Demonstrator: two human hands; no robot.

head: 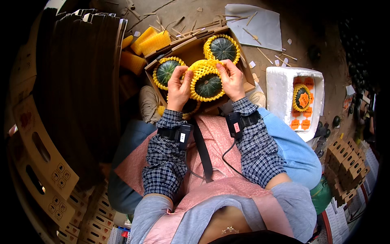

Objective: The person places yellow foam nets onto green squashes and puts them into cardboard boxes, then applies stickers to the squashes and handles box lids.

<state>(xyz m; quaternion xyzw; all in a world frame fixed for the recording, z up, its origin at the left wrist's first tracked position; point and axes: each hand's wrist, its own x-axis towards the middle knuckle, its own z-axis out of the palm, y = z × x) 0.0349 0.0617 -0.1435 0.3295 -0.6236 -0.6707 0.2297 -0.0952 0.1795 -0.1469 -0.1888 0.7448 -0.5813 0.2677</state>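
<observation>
Between my two hands is a dark green kabocha-type squash [208, 87] in a yellow foam net sleeve [202, 68]. My left hand [179, 88] pinches the sleeve's left edge, and my right hand [233, 80] pinches its upper right edge. The squash's top shows through the round opening of the sleeve. Below it is an open cardboard box [249, 85] holding other netted squashes. One squash [225, 50] sits at the far corner and another [167, 71] at the left. A third squash [189, 106], partly hidden by the held one, is at the near side.
Loose yellow foam sleeves [152, 41] lie beyond the box's left side, near tall stacked cardboard [88, 91]. At right stands a white polystyrene box [277, 97] containing orange sticker sheets [304, 124] and a netted squash [301, 97]. Wooden sticks and a white sheet [262, 27] litter the floor.
</observation>
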